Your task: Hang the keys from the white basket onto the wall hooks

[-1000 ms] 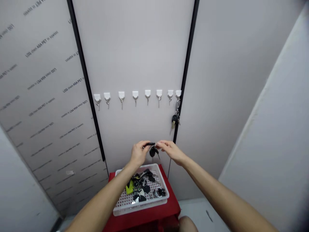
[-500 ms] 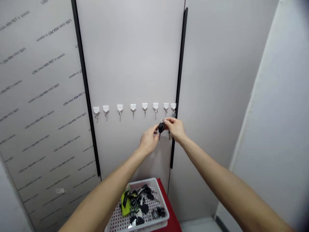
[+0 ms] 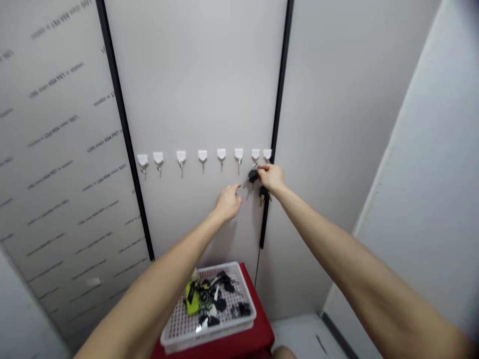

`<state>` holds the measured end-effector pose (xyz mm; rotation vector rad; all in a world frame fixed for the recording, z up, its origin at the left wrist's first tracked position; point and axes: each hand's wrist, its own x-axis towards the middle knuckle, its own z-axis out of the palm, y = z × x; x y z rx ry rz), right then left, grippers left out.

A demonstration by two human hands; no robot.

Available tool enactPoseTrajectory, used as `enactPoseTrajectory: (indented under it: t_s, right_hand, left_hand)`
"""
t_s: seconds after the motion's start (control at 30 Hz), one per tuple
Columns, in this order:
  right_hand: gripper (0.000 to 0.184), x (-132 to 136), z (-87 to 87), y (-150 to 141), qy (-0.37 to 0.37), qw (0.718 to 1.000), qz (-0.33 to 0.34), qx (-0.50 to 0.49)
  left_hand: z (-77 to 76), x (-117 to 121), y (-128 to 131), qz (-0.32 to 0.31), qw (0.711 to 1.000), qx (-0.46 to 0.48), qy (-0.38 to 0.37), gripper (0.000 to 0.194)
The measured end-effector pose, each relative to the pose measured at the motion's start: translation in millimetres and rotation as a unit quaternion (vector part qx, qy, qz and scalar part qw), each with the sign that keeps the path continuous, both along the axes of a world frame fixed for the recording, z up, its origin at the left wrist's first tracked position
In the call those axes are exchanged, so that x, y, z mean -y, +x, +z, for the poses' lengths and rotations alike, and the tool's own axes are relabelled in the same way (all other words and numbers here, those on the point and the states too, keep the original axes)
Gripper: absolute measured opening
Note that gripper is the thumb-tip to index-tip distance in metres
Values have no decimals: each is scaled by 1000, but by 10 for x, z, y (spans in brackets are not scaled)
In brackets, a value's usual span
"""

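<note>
My right hand (image 3: 272,178) pinches a black-headed key (image 3: 253,175) by its ring, just under the second white hook (image 3: 255,155) from the right. The key's blade points down and left. Whether the ring sits on the hook cannot be made out. My left hand (image 3: 228,202) is held lower and to the left, thumb and fingers apart, with nothing in it. Below my right hand, more keys with black heads (image 3: 264,191) hang near the rightmost hook (image 3: 267,154), whose lower end my fingers hide.
Several white hooks (image 3: 202,156) run in a row across the pale panel, between two long black strips (image 3: 123,112). Below, a white plastic basket (image 3: 247,294) of keys and a yellow-green item (image 3: 192,298) stands on a red surface (image 3: 262,319).
My right hand has brought the key up to the second hook from the right. My left hand has let go and drawn away from the key. The view has tilted slightly.
</note>
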<state>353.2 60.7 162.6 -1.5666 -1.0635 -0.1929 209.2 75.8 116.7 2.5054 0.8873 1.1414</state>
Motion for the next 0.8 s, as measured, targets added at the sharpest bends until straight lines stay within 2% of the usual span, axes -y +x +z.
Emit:
enactPoseTrajectory:
  t_s: [0.1, 0.17, 0.23, 0.3, 0.37, 0.43, 0.53, 0.7, 0.8]
  right_hand:
    - [30, 206, -351, -100, 57, 995, -29, 76]
    - [31, 364, -711, -253, 34, 991, 17, 125]
    - [27, 516, -1128, -470, -74, 975, 127, 168]
    - [22, 631, -1537, -713, -217, 921, 257, 195]
    - [19, 686, -1874, -930, -318, 863, 335, 203]
    - [16, 694, -2107, -1094, -375, 826, 368, 204]
    - [15, 679, -2282, -1262, -410, 801, 376, 221]
    - [18, 663, -2382, -1466, -462, 801, 286, 252]
    - [11, 639, -2405, -1503, -458, 807, 274, 253]
  left_hand:
    - [-448, 51, -385, -22, 999, -7, -34, 31]
    - [-800, 117, -665, -22, 998, -28, -61, 27]
    - [-1148, 201, -912, -13, 994, -63, -87, 25]
    - [-1450, 287, -1101, -16, 989, -107, -102, 24]
    - [-1678, 356, -1228, -31, 981, -162, -104, 23]
    - [-1821, 397, -1308, -39, 970, -217, -103, 23]
    - [-1914, 418, -1373, -28, 960, -259, -100, 25]
    - [-1975, 410, -1388, -20, 958, -274, -86, 28]
    - [-2001, 409, -1380, -19, 958, -274, -83, 28]
